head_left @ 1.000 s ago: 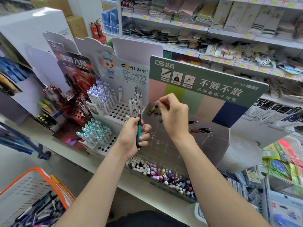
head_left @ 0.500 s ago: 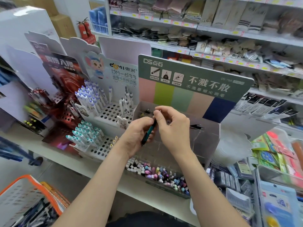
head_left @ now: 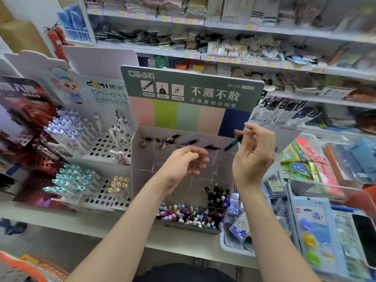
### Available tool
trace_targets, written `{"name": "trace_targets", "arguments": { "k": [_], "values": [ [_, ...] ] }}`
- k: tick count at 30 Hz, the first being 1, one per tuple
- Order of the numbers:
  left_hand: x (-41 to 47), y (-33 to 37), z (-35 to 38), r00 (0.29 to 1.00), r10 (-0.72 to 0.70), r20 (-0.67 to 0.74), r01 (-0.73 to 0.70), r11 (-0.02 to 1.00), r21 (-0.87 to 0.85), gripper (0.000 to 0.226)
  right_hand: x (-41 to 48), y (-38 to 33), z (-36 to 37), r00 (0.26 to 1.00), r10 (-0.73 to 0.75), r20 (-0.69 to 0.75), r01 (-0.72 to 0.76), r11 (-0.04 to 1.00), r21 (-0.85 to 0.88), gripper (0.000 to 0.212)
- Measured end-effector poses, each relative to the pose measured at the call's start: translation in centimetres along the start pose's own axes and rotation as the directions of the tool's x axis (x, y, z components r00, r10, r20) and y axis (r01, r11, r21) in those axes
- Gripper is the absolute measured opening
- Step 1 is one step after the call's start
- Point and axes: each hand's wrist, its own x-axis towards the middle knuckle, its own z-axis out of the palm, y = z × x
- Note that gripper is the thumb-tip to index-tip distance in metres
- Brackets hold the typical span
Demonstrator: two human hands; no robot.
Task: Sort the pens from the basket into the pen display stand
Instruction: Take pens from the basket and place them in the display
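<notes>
**Teal pen (head_left: pixel 234 142) held at the upper right of the stand**

Teal pen sits right of the frame's centre, pinched at its upper end by the right hand (head_left: pixel 254 153), whose thumb and fingers curl round it. The pen is tilted, its dark tip pointing down and left toward the top row of the pen display stand (head_left: pixel 140 159). The tip is just beside the stand's right end; whether it touches is hard to tell.

The left hand (head_left: pixel 186 162) hangs in front of the stand's clear middle compartments, at the centre of the frame. Its fingers are relaxed and loosely bent, and it holds nothing. The two hands are apart, the right one higher.

The stand is clear plastic with a green header card (head_left: pixel 191 88) above coloured stripes. A few dark pens (head_left: pixel 192 141) lie in its top row, and a crowd of coloured pens (head_left: pixel 189 216) fills the tray at its foot.

To the left stands a white perforated rack (head_left: pixel 101 147) with blue-capped pens (head_left: pixel 67 131) above and teal-capped pens (head_left: pixel 71 182) below.

The orange rim of the basket (head_left: pixel 14 265) shows in the lower left corner; its contents are blurred.
</notes>
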Motion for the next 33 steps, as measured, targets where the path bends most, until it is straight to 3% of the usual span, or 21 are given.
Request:
{"name": "trace_targets", "arguments": {
  "k": [5, 9, 12, 15, 17, 19, 21, 24, 26, 29, 33],
  "values": [
    [0.6, -0.1, 0.7, 1.0, -0.007, -0.03, 0.008, 0.999, 0.041, 0.033, -2.4, 1.8, 0.3, 0.984, 0.044, 0.174, -0.018, 0.989, -0.149, 0.016],
    [0.8, -0.3, 0.6, 0.998, -0.002, -0.066, 0.006, 0.998, 0.07, 0.036, -3.3, 1.4, 0.4, 0.975, 0.17, 0.141, -0.136, 0.965, -0.222, 0.034],
    [0.7, -0.4, 0.5, 0.995, 0.003, -0.096, 0.005, 0.997, 0.073, 0.034, -3.8, -0.3, 0.5, 0.988, 0.04, 0.147, 0.005, 0.955, -0.297, 0.047],
    [0.5, -0.3, -0.2, 0.991, 0.013, -0.135, -0.004, 0.998, 0.07, 0.031, -5.2, -1.6, 1.2, 0.926, -0.163, 0.34, 0.199, 0.977, -0.074, 0.028],
    [0.0, -0.3, -1.1, 0.981, 0.039, -0.192, -0.022, 0.996, 0.088, 0.029, -6.5, -1.8, 1.9, 0.856, -0.177, 0.486, 0.165, 0.984, 0.069, 0.02],
    [-0.9, -0.5, -2.1, 0.958, 0.087, -0.275, -0.061, 0.993, 0.102, 0.028, -7.7, -1.8, 2.5, 0.79, -0.101, 0.604, 0.056, 0.994, 0.094, 0.022],
    [-2.0, -0.8, -3.3, 0.927, 0.142, -0.348, -0.105, 0.987, 0.123, 0.027, -8.8, -1.7, 3.2, 0.682, -0.04, 0.73, -0.003, 0.998, 0.057, 0.026],
    [-3.9, -1.8, -4.8, 0.865, 0.224, -0.45, -0.148, 0.969, 0.198, 0.025, -10.0, -2.1, 4.4, 0.384, -0.025, 0.923, 0.003, 1.0, 0.026, 0.034],
    [-5.2, -2.8, -5.8, 0.806, 0.254, -0.535, -0.146, 0.961, 0.236, 0.023, -11.1, -2.8, 5.3, 0.178, -0.054, 0.982, 0.023, 0.998, 0.051, 0.03],
    [-7.7, -4.9, -7.6, 0.711, 0.236, -0.663, -0.079, 0.963, 0.258, 0.025, -13.2, -4.2, 6.6, -0.049, -0.12, 0.992, 0.076, 0.989, 0.123, 0.031],
    [-11.3, -8.2, -10.3, 0.445, 0.11, -0.889, 0.068, 0.985, 0.156, 0.026, -15.9, -5.9, 8.4, -0.29, -0.167, 0.942, 0.132, 0.968, 0.213, 0.043]
  ]
}}
